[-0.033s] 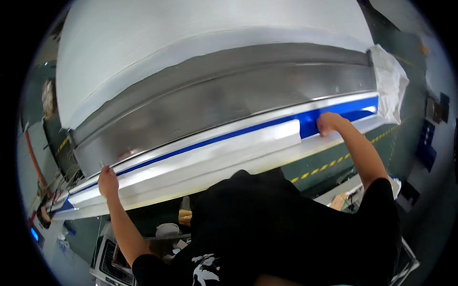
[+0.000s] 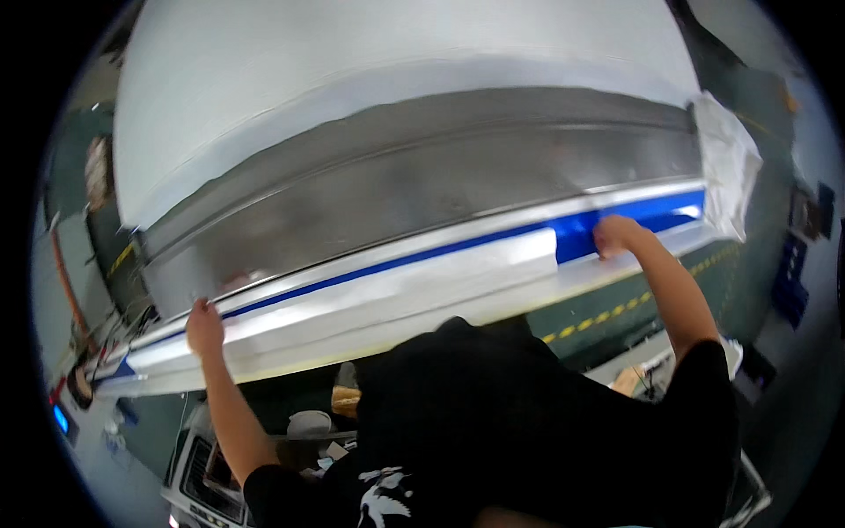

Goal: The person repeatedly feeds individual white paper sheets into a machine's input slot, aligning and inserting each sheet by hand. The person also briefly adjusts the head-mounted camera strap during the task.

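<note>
A long, pale table edge runs across in front of me, with a narrow blue strip (image 2: 378, 268) along it that widens into a blue panel (image 2: 576, 245) on the right. A white sheet (image 2: 422, 283) lies over the front part of this edge. Towards the left end, my left hand (image 2: 205, 328) is closed at the edge beside the blue strip; what its fingers hold, if anything, is hidden. My right hand (image 2: 618, 236) is closed over the blue panel, just right of the white sheet's end. Its fingertips are blurred, and I cannot make out anything in them.
Behind the edge lies a wide grey metal surface (image 2: 422, 176), with a large white sheet (image 2: 396, 44) beyond it. Crumpled white cloth (image 2: 729, 167) hangs at the right end. Yellow-striped floor tape (image 2: 598, 314) shows below, and a box-like machine (image 2: 207, 475) stands at the lower left.
The whole view has shifted slightly. Both hands stay closed at about the same places along the edge.
</note>
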